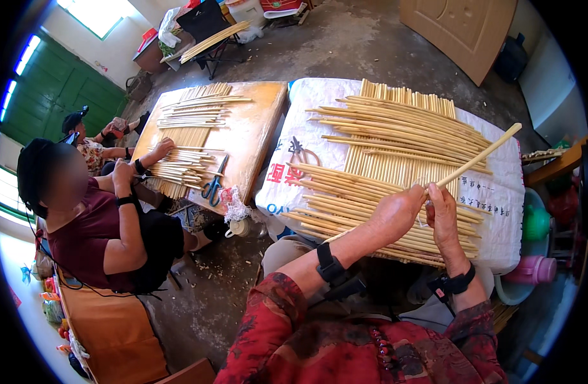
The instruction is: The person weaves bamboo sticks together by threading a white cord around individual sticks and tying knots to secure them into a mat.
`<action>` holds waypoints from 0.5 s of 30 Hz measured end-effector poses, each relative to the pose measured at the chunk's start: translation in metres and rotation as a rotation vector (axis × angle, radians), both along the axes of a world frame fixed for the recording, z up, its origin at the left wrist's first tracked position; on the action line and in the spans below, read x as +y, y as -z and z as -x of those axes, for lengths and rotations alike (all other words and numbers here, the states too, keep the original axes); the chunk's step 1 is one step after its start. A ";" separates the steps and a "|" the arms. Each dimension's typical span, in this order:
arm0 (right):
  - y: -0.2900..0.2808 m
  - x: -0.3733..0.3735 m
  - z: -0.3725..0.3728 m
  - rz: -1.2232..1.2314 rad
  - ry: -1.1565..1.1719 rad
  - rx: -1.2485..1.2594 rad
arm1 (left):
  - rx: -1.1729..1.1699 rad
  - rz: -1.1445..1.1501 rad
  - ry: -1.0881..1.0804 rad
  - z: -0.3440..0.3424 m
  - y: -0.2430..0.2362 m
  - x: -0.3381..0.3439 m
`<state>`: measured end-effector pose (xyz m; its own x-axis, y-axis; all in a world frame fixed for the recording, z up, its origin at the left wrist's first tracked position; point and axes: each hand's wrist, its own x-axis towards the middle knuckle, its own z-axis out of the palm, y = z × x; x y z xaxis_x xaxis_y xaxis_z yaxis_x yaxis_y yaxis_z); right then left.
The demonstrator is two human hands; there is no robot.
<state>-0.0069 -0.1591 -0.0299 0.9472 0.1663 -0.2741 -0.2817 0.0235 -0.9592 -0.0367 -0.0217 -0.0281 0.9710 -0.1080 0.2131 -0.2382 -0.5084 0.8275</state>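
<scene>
Stalk (478,158): pale and single, we hold it raised over the right half of the white-sheeted table (319,93), its thick tip slanting up and away to the right

Left hand (399,210): our fingers are curled firmly round the stalk; whether its other end runs on under the wrist we cannot tell for sure

Right hand (442,216): just beside the left, thumb and fingers clasping the same stalk; how each fingertip bears on it we cannot tell

Pressure: we would do well to squeeze evenly with both thumbs close together, since a dry stalk may split if we wrench it

Raised tip: we should mind its swing, as a long end could sweep across its neighbours

Loose stalks (345,192): two spread groups, one beneath our wrists, one beyond; working above them, we would best keep our forearms light so none roll

Mat (399,96): slim rods side by side under both groups; we should avoid leaning on it and skewing its rows
</scene>
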 end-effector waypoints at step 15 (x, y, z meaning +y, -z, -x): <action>-0.012 0.006 0.002 -0.163 0.014 0.081 | 0.069 -0.011 0.056 -0.004 -0.001 0.000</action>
